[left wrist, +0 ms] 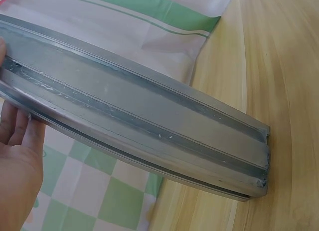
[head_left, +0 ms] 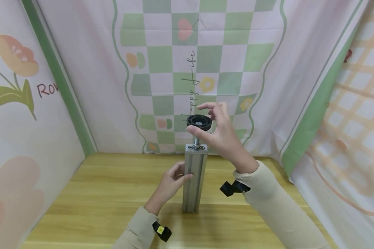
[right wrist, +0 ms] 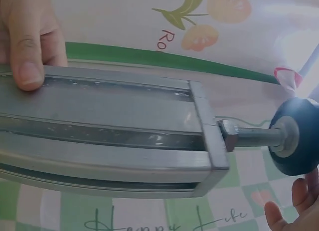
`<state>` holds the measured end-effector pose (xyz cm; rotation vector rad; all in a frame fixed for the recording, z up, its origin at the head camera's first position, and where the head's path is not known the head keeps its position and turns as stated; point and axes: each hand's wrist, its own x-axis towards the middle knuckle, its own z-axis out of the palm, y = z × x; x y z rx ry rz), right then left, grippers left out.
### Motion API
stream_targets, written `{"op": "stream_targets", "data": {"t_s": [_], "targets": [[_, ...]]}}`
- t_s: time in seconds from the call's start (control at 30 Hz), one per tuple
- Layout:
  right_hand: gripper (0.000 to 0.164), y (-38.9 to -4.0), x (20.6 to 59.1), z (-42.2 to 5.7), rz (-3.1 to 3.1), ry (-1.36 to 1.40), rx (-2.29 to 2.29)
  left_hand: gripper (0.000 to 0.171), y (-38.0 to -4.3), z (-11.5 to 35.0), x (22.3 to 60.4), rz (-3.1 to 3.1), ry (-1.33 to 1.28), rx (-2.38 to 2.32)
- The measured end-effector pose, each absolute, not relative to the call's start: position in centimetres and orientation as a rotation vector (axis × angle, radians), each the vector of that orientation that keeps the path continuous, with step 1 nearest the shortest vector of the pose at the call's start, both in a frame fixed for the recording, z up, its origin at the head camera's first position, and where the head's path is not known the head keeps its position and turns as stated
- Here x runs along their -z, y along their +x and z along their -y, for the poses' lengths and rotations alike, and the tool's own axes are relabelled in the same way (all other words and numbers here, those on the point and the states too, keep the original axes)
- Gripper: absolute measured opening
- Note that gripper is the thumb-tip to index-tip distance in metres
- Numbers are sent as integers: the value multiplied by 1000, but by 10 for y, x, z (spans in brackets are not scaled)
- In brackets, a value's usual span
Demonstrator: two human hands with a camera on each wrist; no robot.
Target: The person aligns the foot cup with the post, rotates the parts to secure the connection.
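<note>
A silver aluminium profile stands upright on the table, long slots running down its sides. From its capped top rises a threaded bolt with a hex nut at its base, carrying a round black levelling foot. My left hand grips the profile partway up, thumb on the near face and fingers round the side. Around the levelling foot, my right hand has its thumb at the near rim and its other fingers spread loosely over the far side. The right wrist view shows fingertips beside the disc.
The wooden table extends around the profile's base. Behind it hangs a checked green and white cloth, with printed cloth walls at both sides. Black straps with small devices sit on both sleeved wrists.
</note>
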<state>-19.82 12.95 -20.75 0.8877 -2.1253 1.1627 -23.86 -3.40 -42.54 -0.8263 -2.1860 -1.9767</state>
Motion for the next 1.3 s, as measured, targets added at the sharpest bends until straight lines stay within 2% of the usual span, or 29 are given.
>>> {"op": "stream_targets", "data": {"t_s": [0.23, 0.53, 0.7, 0.9, 1.3], "targets": [[36, -195, 199, -135, 2058, 1005, -1120, 39, -230, 34, 414, 2205, -816, 2006], [44, -200, 196, -144, 2218, 1271, -1209, 36, -220, 35, 399, 2199, -850, 2015], [46, -217, 206, -150, 2258, 1380, -1189, 36, -221, 36, 400, 2182, -862, 2023], [43, -232, 215, -158, 2251, 1391, -1138, 36, -221, 36, 399, 2183, -864, 2022], [39, -227, 202, -159, 2404, 1356, -1148, 35, -220, 35, 399, 2167, -870, 2029]]}}
